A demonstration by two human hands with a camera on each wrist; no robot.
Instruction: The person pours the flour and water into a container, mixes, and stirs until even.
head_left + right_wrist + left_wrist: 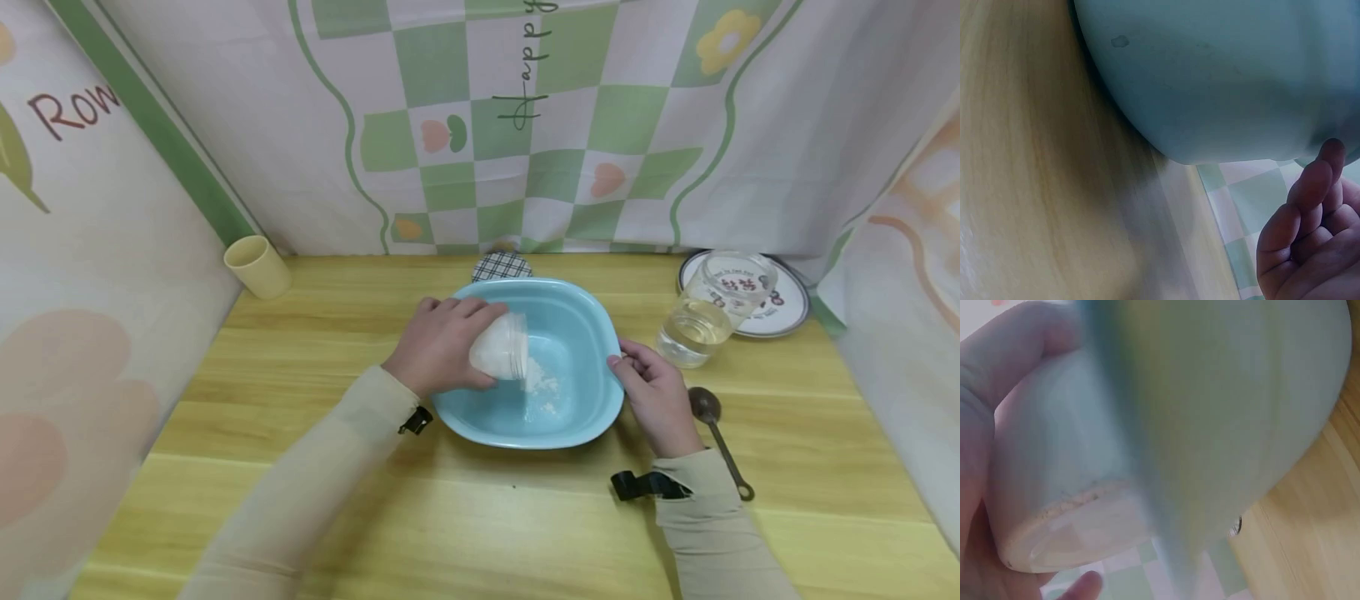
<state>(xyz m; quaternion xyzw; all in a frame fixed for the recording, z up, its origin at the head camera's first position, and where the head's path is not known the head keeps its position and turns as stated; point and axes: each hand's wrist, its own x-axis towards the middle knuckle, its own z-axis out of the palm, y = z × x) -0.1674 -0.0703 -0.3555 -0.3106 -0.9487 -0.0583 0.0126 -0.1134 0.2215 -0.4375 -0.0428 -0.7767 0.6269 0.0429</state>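
In the head view, my left hand [435, 348] grips a clear jar [497, 350] of white powder, tilted on its side with its mouth to the right over a light blue basin [581, 325]. Some white powder [542, 383] lies in a loose clump on the basin's floor below the mouth. The jar's base [1085, 540] shows in the left wrist view, with fingers wrapped about its side. My right hand [660, 404] pinches the basin's right rim, thumb on top and the other fingers [1310, 184] bent below the edge.
A dark spoon [722, 442] lies right of my right hand. Behind it stands a clear pitcher [692, 333] partly filled with liquid, beside a patterned plate [791, 312]. A plaid round mat [501, 265] shows behind the basin; a beige cup [262, 271] stands at the back left.
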